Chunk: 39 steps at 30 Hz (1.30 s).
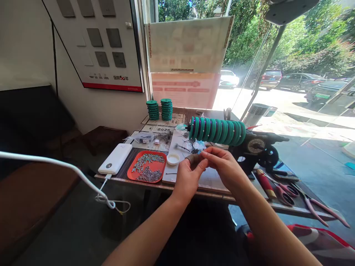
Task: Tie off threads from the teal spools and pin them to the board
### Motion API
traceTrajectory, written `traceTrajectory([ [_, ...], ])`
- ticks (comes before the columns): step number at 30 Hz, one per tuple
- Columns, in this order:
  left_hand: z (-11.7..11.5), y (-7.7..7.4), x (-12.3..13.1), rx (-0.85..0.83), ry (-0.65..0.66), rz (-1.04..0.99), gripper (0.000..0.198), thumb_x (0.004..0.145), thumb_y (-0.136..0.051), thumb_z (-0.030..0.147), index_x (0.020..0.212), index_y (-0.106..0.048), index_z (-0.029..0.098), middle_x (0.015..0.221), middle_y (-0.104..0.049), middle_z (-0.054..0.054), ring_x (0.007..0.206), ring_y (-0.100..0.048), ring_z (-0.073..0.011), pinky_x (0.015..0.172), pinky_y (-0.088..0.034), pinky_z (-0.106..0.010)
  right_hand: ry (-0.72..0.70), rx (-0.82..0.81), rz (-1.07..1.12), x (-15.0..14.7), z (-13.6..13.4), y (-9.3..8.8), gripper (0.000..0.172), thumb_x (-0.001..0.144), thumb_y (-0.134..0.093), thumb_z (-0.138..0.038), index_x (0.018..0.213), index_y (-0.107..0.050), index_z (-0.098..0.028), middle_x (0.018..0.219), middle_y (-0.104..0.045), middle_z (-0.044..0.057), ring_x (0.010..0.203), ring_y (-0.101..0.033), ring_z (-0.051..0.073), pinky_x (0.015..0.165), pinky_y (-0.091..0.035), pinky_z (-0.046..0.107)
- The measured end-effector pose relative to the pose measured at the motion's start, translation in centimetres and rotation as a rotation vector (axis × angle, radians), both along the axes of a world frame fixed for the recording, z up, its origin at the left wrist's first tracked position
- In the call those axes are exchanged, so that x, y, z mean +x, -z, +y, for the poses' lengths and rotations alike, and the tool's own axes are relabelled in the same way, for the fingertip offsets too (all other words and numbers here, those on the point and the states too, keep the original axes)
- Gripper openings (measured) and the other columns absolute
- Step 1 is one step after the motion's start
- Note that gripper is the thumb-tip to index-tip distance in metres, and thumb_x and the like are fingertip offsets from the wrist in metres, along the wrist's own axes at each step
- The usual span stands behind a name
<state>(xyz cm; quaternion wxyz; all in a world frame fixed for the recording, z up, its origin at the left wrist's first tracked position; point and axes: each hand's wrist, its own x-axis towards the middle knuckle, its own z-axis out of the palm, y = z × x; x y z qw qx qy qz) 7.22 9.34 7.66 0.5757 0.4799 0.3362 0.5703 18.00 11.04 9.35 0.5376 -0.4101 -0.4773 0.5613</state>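
My left hand (188, 177) and my right hand (222, 162) meet over the front of the work table, thumbs and forefingers pinched close together. Whatever sits between the fingertips is too small to make out. Just behind them a row of green spools (217, 131) is mounted on the shaft of a black hand-cranked winding machine (255, 146). On the left, an orange tray (129, 173) holds a heap of small greenish cylindrical parts (148, 159) and a heap of small dark metal parts (149, 174). A round white lid (173, 159) lies between the tray and my hands.
Two stacks of green spools (166, 109) stand at the back. A white power bank (115, 159) with a cable lies at the left edge. At right lie scissors (287, 194), pliers (313, 205) and a red-handled tool (265, 184). A window is behind.
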Motion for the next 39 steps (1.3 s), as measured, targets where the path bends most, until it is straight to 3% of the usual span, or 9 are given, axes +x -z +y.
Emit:
traceTrajectory([
  [5, 0.2, -0.2, 0.7, 0.003, -0.085, -0.04, 0.019, 0.067, -0.067, 0.026, 0.081, -0.065, 0.013, 0.075, -0.064, -0.003, 0.073, -0.055, -0.0139, 0.071, -0.043, -0.026, 0.001, -0.017, 0.057, 0.2, 0.1, 0.0, 0.014, 0.06, -0.07, -0.03, 0.059, -0.061, -0.019, 0.055, -0.051, -0.003, 0.05, -0.041, 0.009, 0.051, -0.032, 0.024],
  [11, 0.0, -0.8, 0.7, -0.094, -0.024, -0.139, 0.021, 0.068, -0.065, 0.034, 0.069, -0.063, 0.013, 0.059, -0.056, 0.002, 0.052, -0.049, -0.0077, 0.055, -0.043, -0.022, 0.017, -0.009, 0.069, 0.2, 0.0, -0.2, 0.015, 0.059, -0.071, -0.03, 0.06, -0.063, -0.017, 0.05, -0.048, -0.004, 0.047, -0.039, 0.008, 0.046, -0.029, 0.023],
  [17, -0.6, -0.6, 0.2, -0.036, -0.013, -0.092, 0.016, 0.072, -0.061, 0.026, 0.063, -0.059, 0.014, 0.056, -0.051, 0.003, 0.054, -0.047, -0.0074, 0.054, -0.041, -0.02, -0.092, -0.101, 0.244, -0.5, -0.4, -0.5, 0.019, 0.058, -0.072, -0.031, 0.062, -0.061, -0.017, 0.046, -0.047, -0.005, 0.04, -0.038, 0.007, 0.039, -0.032, 0.022],
  [20, -1.3, -0.5, -0.4, -0.05, 0.039, -0.086, 0.016, 0.074, -0.058, 0.027, 0.064, -0.06, 0.014, 0.055, -0.047, 0.003, 0.051, -0.042, -0.007, 0.049, -0.039, -0.019, -0.139, -0.13, 0.307, -0.9, -0.4, -0.5, 0.019, 0.061, -0.071, -0.031, 0.066, -0.06, -0.017, 0.05, -0.053, -0.005, 0.036, -0.034, 0.004, 0.034, -0.029, 0.019],
  [26, -3.4, -0.3, -1.7, -0.294, 0.168, -0.087, 0.019, 0.071, -0.059, 0.029, 0.06, -0.054, 0.014, 0.053, -0.049, 0.003, 0.043, -0.048, -0.0066, 0.04, -0.035, -0.017, -0.065, -0.087, 0.294, -1.3, 0.0, -0.5, 0.02, 0.06, -0.071, -0.03, 0.066, -0.059, -0.016, 0.044, -0.052, -0.005, 0.035, -0.039, 0.005, 0.035, -0.025, 0.018],
  [32, -5.8, 1.0, -3.5, -0.528, 0.271, -0.131, 0.021, 0.068, -0.062, 0.03, 0.059, -0.051, 0.013, 0.055, -0.052, 0.003, 0.04, -0.054, -0.0067, 0.036, -0.037, -0.014, -0.007, -0.09, 0.286, -1.4, -0.1, -0.2, 0.019, 0.057, -0.072, -0.027, 0.064, -0.058, -0.016, 0.044, -0.051, -0.004, 0.037, -0.039, 0.005, 0.036, -0.023, 0.018],
  [39, -6.9, 1.9, -4.4, -0.644, 0.304, -0.225, 0.019, 0.07, -0.061, 0.028, 0.062, -0.052, 0.014, 0.054, -0.055, 0.002, 0.04, -0.056, -0.0076, 0.035, -0.04, -0.013, -0.003, -0.096, 0.27, -1.6, 0.0, 0.1, 0.018, 0.057, -0.072, -0.026, 0.064, -0.059, -0.016, 0.044, -0.052, -0.003, 0.035, -0.039, 0.005, 0.036, -0.023, 0.019],
])
